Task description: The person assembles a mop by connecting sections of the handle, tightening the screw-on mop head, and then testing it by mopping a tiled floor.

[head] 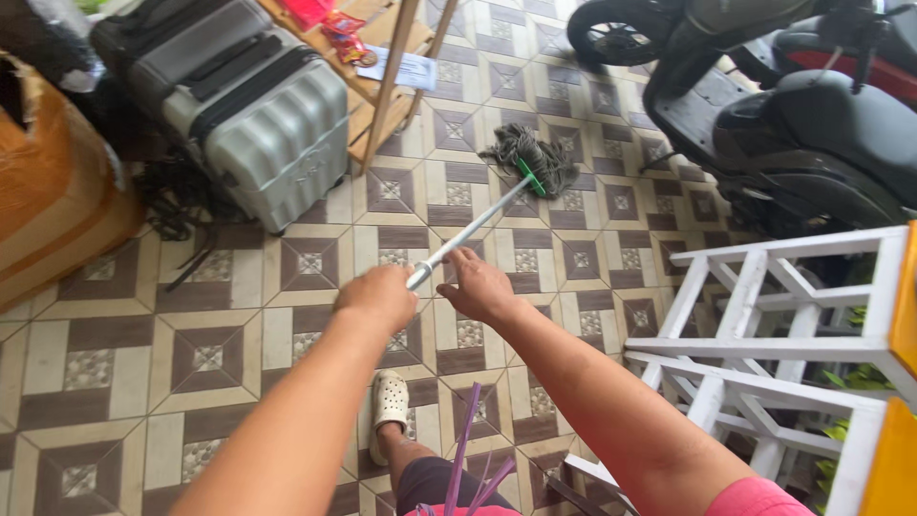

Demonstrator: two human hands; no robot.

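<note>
Both arms are reaching straight out, left hand and right hand both curling tight around the mop handle, its head lying on the tiled floor.

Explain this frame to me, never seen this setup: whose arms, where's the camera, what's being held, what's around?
There is no machine here. A person wears a camera on the head, and it looks down at their own two bare arms. The left hand and the right hand both grip the end of a pale mop handle. It runs away from them to a grey string mop head lying on the patterned tiled floor. The person's foot in a white clog shows below. Around them: a grey suitcase at upper left, a wooden shelf beside it, a dark scooter at upper right, and a white wooden rack at right.
</note>
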